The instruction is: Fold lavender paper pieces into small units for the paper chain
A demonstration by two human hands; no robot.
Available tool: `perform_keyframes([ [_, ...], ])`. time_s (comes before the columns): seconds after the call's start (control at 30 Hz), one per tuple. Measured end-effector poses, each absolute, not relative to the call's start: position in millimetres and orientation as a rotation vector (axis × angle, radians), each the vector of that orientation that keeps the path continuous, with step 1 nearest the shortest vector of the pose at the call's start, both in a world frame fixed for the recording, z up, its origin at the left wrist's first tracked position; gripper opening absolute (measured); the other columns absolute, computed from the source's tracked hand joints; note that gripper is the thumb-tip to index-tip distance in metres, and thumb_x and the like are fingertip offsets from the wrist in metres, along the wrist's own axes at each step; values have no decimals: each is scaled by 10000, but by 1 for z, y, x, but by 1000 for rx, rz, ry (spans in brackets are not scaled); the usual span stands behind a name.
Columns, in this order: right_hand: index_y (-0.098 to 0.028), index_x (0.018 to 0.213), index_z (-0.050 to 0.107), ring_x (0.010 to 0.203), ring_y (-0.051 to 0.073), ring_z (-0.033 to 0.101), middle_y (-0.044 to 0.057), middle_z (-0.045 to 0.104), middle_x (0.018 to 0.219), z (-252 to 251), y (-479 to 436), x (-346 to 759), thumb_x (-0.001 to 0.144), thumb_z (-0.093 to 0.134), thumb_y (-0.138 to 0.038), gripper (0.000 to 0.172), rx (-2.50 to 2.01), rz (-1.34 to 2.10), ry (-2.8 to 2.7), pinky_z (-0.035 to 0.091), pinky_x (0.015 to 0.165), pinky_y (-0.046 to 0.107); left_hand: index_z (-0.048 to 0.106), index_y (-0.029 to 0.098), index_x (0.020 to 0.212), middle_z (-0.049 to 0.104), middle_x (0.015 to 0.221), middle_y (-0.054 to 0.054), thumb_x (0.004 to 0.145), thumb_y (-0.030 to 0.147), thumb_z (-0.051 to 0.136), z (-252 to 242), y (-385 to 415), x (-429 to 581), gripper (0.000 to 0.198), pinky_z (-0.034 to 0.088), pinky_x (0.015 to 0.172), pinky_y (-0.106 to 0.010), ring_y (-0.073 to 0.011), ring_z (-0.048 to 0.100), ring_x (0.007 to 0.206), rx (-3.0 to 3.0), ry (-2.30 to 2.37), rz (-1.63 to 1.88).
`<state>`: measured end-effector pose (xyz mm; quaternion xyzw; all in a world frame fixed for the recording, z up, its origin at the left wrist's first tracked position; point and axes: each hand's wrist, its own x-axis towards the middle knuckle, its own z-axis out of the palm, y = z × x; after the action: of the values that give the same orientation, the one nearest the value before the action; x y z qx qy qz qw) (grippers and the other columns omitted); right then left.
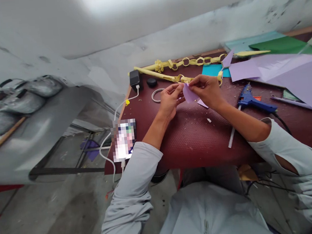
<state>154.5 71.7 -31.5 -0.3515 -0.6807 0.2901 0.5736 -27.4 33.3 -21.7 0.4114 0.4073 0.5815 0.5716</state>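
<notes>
Between my two hands, above the middle of the dark red table (pixel 186 140), is a small piece of purple paper (pixel 189 94) with a curved lower edge. My left hand (pixel 171 98) pinches its left side between thumb and fingers. The right side is gripped by the fingertips of my right hand (pixel 206 89). Just behind the hands runs a yellow paper chain (pixel 186 62) made of linked loops, with yellow rolled paper sticks (pixel 154 73) beside it. A small purple paper scrap (pixel 202 103) lies on the table under my right hand.
To the right lie a blue hot glue gun (pixel 250 99), a glue stick (pixel 231 137), large purple sheets (pixel 302 79) and a green sheet (pixel 282 45). On the left are a phone (pixel 124 139) on a white cable (pixel 103 145), a black charger (pixel 134 80) and a round black lid (pixel 151 82).
</notes>
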Motion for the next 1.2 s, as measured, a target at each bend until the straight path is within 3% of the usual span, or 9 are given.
perform_keyframes([
  [0.2, -270, 880, 839, 831, 237, 699, 46, 794, 923, -23, 66, 156, 893, 882, -328, 74, -793, 619, -1674, 558, 784, 407, 822, 235, 1034, 851, 1070, -32, 763, 349, 1041, -30, 38, -34, 366, 643, 823, -296, -154, 777, 913, 955, 905, 1379],
  [0.37, -260, 858, 827, 890, 263, 713, 73, 806, 959, -13, 61, 159, 930, 883, -443, 204, -782, 655, -1742, 571, 828, 428, 813, 239, 1021, 862, 1137, -50, 744, 321, 1054, -29, 35, -35, 376, 639, 856, -305, -197, 804, 1051, 993, 936, 1393],
  [0.67, -267, 911, 796, 830, 240, 678, 49, 782, 902, -18, 67, 157, 861, 941, -524, 299, -741, 840, -1663, 544, 783, 413, 818, 249, 1086, 840, 985, -16, 722, 239, 1058, -27, 34, -35, 436, 659, 891, -340, -174, 793, 923, 1020, 884, 1406],
  [0.87, -279, 944, 840, 881, 265, 706, 59, 814, 943, -17, 70, 160, 860, 935, -556, 304, -726, 857, -1682, 578, 843, 450, 821, 242, 1040, 847, 998, -30, 695, 299, 1085, -26, 32, -35, 438, 665, 892, -350, -183, 796, 925, 1087, 899, 1399],
  [1.07, -267, 959, 879, 882, 249, 707, 64, 816, 957, -17, 71, 166, 926, 887, -449, 186, -698, 776, -1764, 571, 845, 427, 866, 250, 1005, 863, 1007, -51, 737, 415, 1077, -25, 30, -35, 380, 667, 833, -324, -179, 791, 899, 1131, 896, 1404],
  [1.2, -262, 985, 841, 896, 243, 696, 52, 804, 952, -22, 75, 165, 908, 923, -506, 269, -725, 838, -1757, 584, 831, 408, 863, 254, 984, 860, 964, -36, 710, 457, 1095, -26, 31, -36, 413, 674, 800, -301, -160, 780, 848, 1140, 918, 1420],
])
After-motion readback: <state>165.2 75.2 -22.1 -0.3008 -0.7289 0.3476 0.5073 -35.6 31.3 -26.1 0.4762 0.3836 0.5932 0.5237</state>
